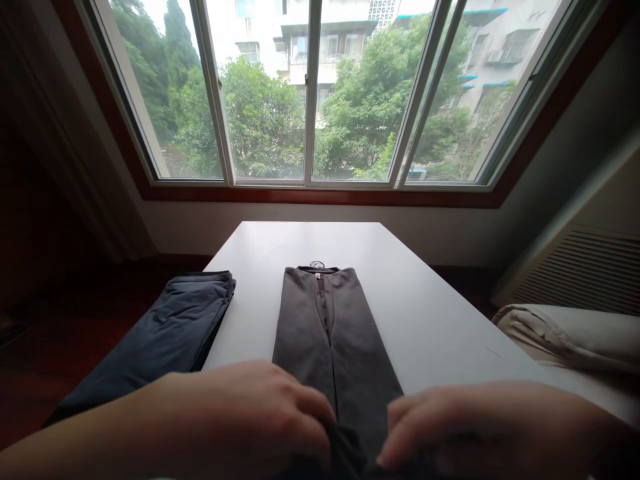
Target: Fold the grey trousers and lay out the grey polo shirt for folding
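A dark grey garment lies lengthwise on the white table, folded into a long narrow shape. Its far end shows a small pale label, a thin loop and a slit running down the middle. At the near end, my left hand is closed with its fingers curled round a bunched piece of the dark cloth. My right hand, somewhat blurred, is closed at the garment's near right side, thumb and finger at the cloth. The lower frame edge cuts off part of both hands and the near end of the garment.
A folded navy garment lies along the table's left edge. To the right is a beige folded cloth, with a slatted vent unit behind it. A wide window stands beyond the table, and a curtain hangs at the left.
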The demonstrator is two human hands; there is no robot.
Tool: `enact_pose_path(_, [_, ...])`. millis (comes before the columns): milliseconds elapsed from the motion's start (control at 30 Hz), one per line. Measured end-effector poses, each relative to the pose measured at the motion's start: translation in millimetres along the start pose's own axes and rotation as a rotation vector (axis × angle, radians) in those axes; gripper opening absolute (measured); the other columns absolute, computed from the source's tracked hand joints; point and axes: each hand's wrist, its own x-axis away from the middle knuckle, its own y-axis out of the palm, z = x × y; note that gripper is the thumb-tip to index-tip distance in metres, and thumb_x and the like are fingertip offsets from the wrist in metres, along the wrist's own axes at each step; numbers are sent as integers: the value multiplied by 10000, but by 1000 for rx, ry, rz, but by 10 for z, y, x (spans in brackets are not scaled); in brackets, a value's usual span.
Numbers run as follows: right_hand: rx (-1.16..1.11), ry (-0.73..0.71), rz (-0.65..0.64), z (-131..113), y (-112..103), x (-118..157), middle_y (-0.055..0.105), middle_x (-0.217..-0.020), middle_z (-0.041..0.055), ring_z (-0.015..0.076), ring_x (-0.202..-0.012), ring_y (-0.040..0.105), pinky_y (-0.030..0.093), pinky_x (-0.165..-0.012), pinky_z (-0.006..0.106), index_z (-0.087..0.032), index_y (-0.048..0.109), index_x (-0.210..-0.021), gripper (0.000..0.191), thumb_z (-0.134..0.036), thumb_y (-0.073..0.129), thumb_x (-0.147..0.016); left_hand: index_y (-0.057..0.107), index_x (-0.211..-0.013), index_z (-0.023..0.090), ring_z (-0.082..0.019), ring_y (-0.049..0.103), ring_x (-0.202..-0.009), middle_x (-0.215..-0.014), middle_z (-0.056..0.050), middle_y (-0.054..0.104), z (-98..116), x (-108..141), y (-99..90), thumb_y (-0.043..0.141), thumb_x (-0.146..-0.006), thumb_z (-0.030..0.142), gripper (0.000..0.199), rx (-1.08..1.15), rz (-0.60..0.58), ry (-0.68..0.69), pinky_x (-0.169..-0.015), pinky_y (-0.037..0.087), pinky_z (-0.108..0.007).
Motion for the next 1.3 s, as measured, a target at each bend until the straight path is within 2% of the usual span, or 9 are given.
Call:
enact_pose_path(67, [-20,-18,-25,-3,-350,-125,644,-1197,67,199,-1097,613,468,-955,308,-270,617,-1289,399,-392,410,-970,611,-1156,272,-159,662,-957,-1174,-10,666,-198,-94,-182,491,-897,44,365,-143,35,-42,-841,477,-213])
enact_pose_path(133, [30,-16,31,141,-678,-294,616,-1267,59,215,-1181,564,417,-1030,334,-259,586,-1321,400,-331,434,-958,599,-1169,253,-169,658,-963,-1186,-20,656,-459,-193,-319,470,-860,-19,432,-243,66,-67,-820,474,-226])
enact_pose_path(300, [244,48,246,859,-1329,-937,605,-1305,38,234,-1206,546,438,-1012,345,-258,614,-1280,467,-153,459,-852,599,-1172,230,-189,630,-1043,-1208,-26,642,-1436,-587,-485,414,-780,-88,537,-326,138,-77,-831,456,-240])
enact_pose_path(467, [450,112,341,1499,-1716,-1628,664,-1212,58,234,-1086,617,471,-932,325,-236,635,-1241,633,25,439,-699,608,-1173,234,-198,603,-1068,-1229,-27,631,-2616,-1091,-430,412,-749,-61,552,-324,103,-182,-867,440,-256])
enact_pose_path(600, [631,217,417,1850,-1907,-1997,652,-1232,71,256,-1110,605,459,-924,329,-239,640,-1223,621,25,468,-688,607,-1166,223,-191,607,-1018,-1172,-26,644,-3261,-1375,-360,433,-712,-44,555,-295,98,-230,-841,441,-246])
enact_pose_path(800, [749,322,473,2202,-2039,-2300,654,-1220,62,246,-1105,598,430,-914,320,-253,642,-1198,541,-18,488,-736,580,-1158,241,-192,596,-1016,-1139,-13,646,-3646,-1595,-295,453,-773,23,460,-324,116,-330,-869,430,-270])
enact_pose_path(933, [768,407,485,2411,-1922,-2465,655,-1189,85,252,-1084,590,417,-893,347,-240,639,-1175,481,-35,485,-767,571,-1127,238,-208,602,-1010,-1114,-33,655,-3800,-1719,-85,468,-817,74,366,-308,125,-436,-885,432,-305])
enact_pose_path(1100, [782,418,581,2606,-1708,-2592,631,-1181,123,239,-1088,550,388,-899,337,-200,588,-1205,400,-86,407,-867,523,-1163,206,-246,555,-1081,-1172,-97,606,-3900,-1821,234,367,-923,134,295,-337,229,-506,-938,420,-386])
enact_pose_path(1300, [777,469,736,2773,-1635,-2620,605,-1147,143,245,-1104,510,378,-898,320,-160,583,-1107,271,-199,385,-926,466,-1252,209,-256,491,-1165,-1244,-119,560,-3993,-1838,412,286,-979,165,330,-338,324,-621,-956,415,-407])
